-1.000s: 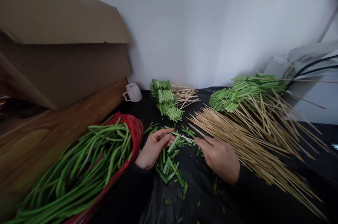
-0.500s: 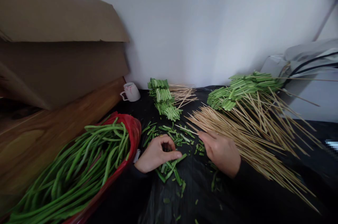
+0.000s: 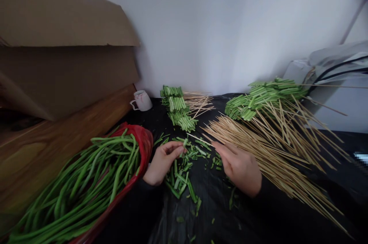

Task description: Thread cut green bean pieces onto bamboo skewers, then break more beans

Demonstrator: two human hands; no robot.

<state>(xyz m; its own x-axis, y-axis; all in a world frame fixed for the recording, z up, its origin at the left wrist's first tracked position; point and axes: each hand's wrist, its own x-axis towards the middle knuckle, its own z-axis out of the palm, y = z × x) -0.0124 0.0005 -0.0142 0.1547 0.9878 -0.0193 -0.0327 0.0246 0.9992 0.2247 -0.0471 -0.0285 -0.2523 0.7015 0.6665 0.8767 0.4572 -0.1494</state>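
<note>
My left hand (image 3: 165, 161) pinches a short green bean piece (image 3: 185, 142) between thumb and fingertips, above cut bean pieces (image 3: 181, 182) scattered on black plastic. To its right, my right hand (image 3: 240, 165) is closed on a thin wooden skewer (image 3: 199, 139), whose pointed end faces left, near the bean piece but apart from it. Loose skewers (image 3: 258, 156) lie in a big pile just right of my right hand. Bean pieces threaded on skewers form a stack (image 3: 178, 108) at the back middle and a larger heap (image 3: 267, 96) at the back right.
A red bag (image 3: 146, 140) full of long green beans (image 3: 86, 182) stands at the left. Behind it are a white mug (image 3: 143, 101) and a large cardboard box (image 3: 69, 71) on a wooden surface (image 3: 94, 117). Whitish bags with black cords lie at the far right.
My left hand has moved up, its fingertips now closed on a bean piece. My right hand has shifted slightly left with the skewer.
</note>
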